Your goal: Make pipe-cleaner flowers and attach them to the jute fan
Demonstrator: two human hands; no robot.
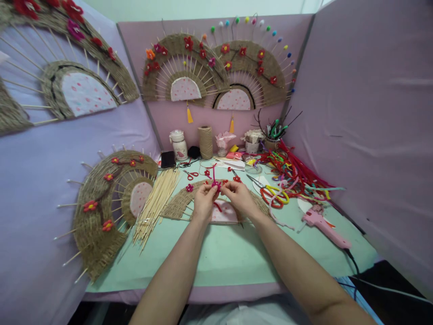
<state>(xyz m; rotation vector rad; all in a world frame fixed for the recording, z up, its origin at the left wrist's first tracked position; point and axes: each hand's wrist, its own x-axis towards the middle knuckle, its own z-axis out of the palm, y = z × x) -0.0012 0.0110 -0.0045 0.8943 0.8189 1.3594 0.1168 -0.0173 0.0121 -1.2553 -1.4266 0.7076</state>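
Observation:
My left hand (pixel 204 201) and my right hand (pixel 237 197) meet over a twine fan lying flat on the table. Between their fingertips is a magenta pipe-cleaner flower (pixel 215 185), pinched from both sides, with a stem pointing up and away. The twine fan (pixel 177 201) under my hands has a spotted half-round centre and red and magenta flowers along its arc. A short red pipe-cleaner piece (pixel 217 206) lies on that centre. My fingers hide part of the flower and of the fan.
Bamboo sticks (pixel 157 203) and a finished fan (pixel 98 207) are at left. Red-handled scissors (pixel 191 174), larger scissors (pixel 270 192), pipe cleaners (pixel 294 169) and a corded pink glue gun (pixel 324 225) lie around. A bottle (pixel 178 145) and twine spool (pixel 204 142) stand behind.

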